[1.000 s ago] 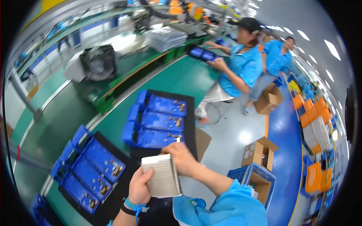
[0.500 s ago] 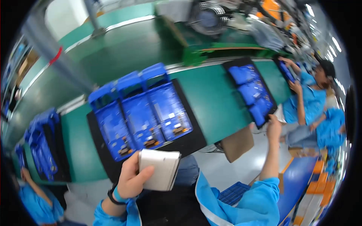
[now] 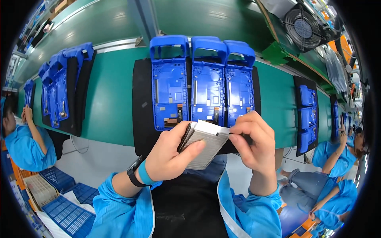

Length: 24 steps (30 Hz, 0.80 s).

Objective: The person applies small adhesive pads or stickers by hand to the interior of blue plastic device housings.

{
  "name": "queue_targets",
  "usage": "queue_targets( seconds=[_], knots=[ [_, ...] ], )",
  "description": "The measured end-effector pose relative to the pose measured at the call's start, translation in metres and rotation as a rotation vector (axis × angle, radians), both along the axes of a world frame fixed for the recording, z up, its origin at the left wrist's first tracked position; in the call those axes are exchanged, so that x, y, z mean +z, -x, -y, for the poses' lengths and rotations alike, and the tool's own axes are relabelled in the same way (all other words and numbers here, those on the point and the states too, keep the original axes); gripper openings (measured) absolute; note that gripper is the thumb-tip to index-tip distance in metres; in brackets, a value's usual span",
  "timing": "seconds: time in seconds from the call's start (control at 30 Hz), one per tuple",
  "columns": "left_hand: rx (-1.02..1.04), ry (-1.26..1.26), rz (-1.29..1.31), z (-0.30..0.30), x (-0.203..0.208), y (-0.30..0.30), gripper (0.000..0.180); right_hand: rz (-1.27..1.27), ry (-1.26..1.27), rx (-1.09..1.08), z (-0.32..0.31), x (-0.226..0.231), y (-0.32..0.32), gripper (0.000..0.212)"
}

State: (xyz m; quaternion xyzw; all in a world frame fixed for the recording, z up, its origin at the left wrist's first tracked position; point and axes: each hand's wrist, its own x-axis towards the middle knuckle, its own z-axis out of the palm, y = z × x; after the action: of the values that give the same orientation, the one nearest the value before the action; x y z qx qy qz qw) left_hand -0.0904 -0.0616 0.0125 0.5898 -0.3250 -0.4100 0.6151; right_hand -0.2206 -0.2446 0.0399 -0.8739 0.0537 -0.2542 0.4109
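My left hand (image 3: 168, 152) is closed around a thick stack of whitish sheets (image 3: 207, 144), its face marked into narrow strips. My right hand (image 3: 256, 141) pinches at the stack's upper right corner, thumb and forefinger together; whatever is between the tips is too small to make out. Just beyond the hands, three blue plastic housings with raised handle frames lie side by side: a left one (image 3: 170, 85), a middle one (image 3: 208, 85) and a right one (image 3: 239, 89). Small pale pads and brownish flat cables show on them. A black mat (image 3: 143, 101) lies beneath, and the stack hides part of the lower edges.
The green conveyor belt (image 3: 113, 95) runs across. More blue housings sit on black mats at left (image 3: 59, 89) and right (image 3: 307, 111). Co-workers in blue sit at left (image 3: 29, 142) and right (image 3: 337, 158). A metal post (image 3: 145, 18) and a fan (image 3: 303, 27) stand beyond.
My view has swung right and levelled. My right hand has come from the mat at the right to the stack's corner. The left hand still holds the stack, now tilted.
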Motion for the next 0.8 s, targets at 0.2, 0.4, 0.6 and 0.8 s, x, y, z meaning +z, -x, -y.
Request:
queue_targets(
  seconds=[0.2,0.4,0.6,0.8],
  knots=[
    [0.036,0.004,0.045,-0.009,0.002,-0.003,0.03,-0.042,0.008,0.087,-0.005,-0.008,-0.014,0.016],
    [0.068,-0.01,0.265,-0.012,0.004,-0.008,0.03,-0.127,0.087,0.167,-0.005,-0.008,-0.023,0.019],
    [0.056,-0.028,0.162,-0.022,0.0,-0.016,0.032,-0.103,0.15,0.277,-0.01,-0.008,-0.034,0.023],
    [0.41,-0.022,-0.135,-0.052,0.001,-0.043,0.038,-0.105,-0.011,0.32,-0.014,-0.001,-0.05,0.018]
  ],
)
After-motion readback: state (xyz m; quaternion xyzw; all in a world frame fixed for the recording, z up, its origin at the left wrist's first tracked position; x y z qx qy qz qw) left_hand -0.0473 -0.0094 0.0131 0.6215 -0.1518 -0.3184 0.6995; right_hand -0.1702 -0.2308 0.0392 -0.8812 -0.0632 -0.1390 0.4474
